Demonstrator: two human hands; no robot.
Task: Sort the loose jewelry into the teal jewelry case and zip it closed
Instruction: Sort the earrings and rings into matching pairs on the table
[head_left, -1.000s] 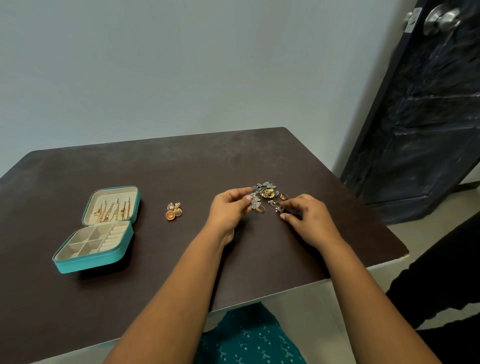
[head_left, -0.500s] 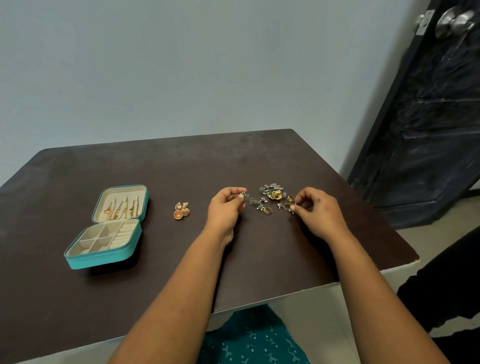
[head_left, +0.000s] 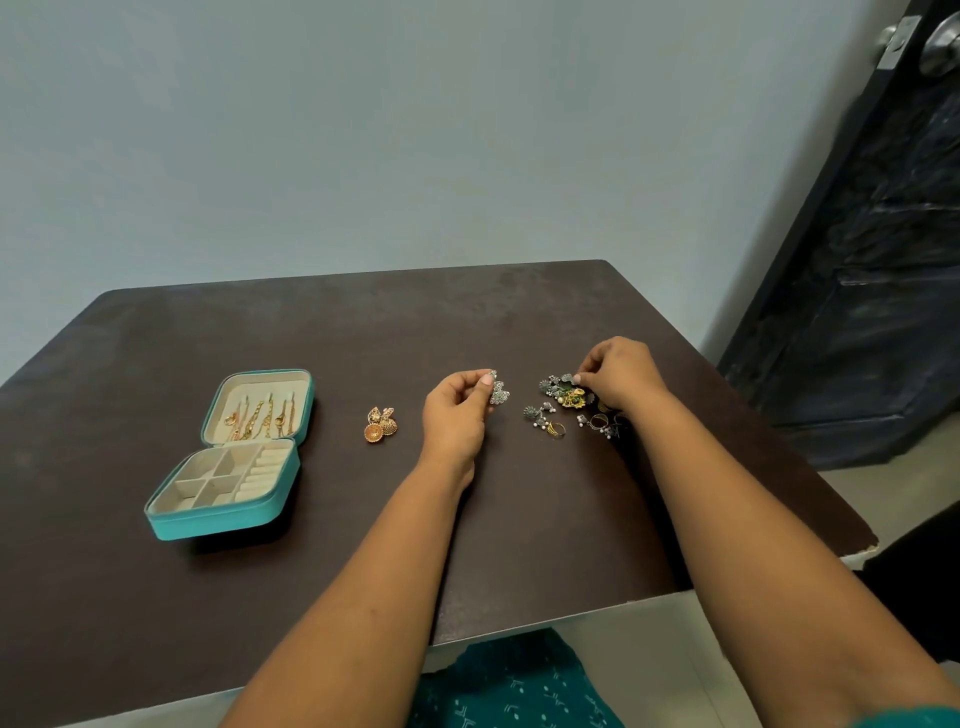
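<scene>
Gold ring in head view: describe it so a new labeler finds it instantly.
On the dark brown table, look to the jewelry pile under the right hand. At the pile's near-left edge, a plain gold ring lies flat, apart from the heap. Its neighbours are silver earrings with white beads; it alone is a smooth yellow band.

Single head-worn wide-angle cam, looking fwd and down from the person's own position at the near edge of the desk (head_left: 519, 322). Both forearms enter from bottom of frame, hands mid-frame at close range. Far desk edge meets a wall; a door (head_left: 883, 260) stands at right. One view only, so no overlap w/ another.
</scene>
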